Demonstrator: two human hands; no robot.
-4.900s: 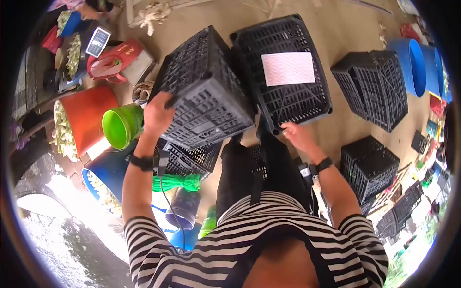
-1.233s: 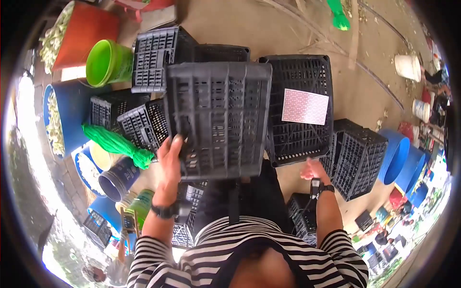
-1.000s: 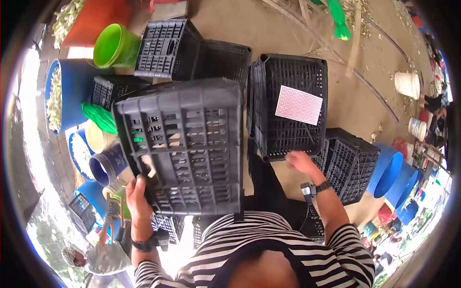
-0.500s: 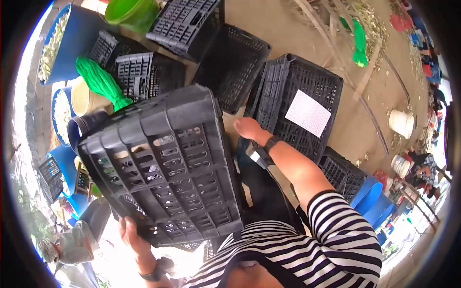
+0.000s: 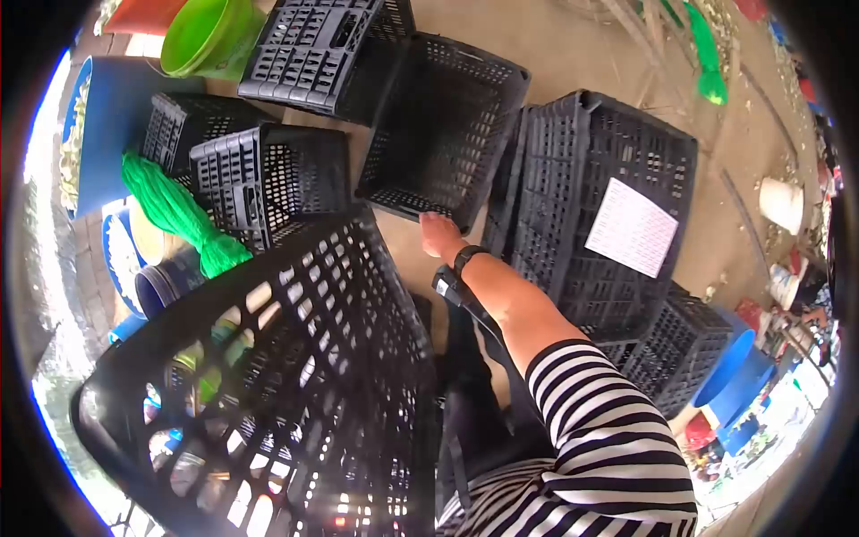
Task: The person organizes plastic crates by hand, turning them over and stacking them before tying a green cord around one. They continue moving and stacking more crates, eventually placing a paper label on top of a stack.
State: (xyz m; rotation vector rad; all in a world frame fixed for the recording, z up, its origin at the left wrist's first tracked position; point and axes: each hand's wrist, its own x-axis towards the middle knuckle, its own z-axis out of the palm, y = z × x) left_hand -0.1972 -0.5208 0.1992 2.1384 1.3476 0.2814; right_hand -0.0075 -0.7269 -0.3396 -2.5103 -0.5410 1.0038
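A large black slatted crate (image 5: pixel 295 385) fills the lower left, tipped up close to my face so I look through its sides. My left hand is hidden behind it. My right hand (image 5: pixel 438 237), with a black wristband, is stretched forward to the near rim of an open, empty black crate (image 5: pixel 447 116) on the ground, fingers curled at its edge. Right of that stands another black crate (image 5: pixel 582 152) with a white label sheet (image 5: pixel 631 225) lying on it.
More black crates lie at the top (image 5: pixel 313 45), on the left (image 5: pixel 268 183) and at the lower right (image 5: pixel 671 349). A green net bundle (image 5: pixel 170 210), a green bucket (image 5: pixel 201 31) and a blue tub (image 5: pixel 98 116) crowd the left. Blue barrels (image 5: pixel 725 362) stand right.
The big crate has swung down and closer, now covering my left hand. My right hand has moved forward from mid-air to the rim of the empty crate.
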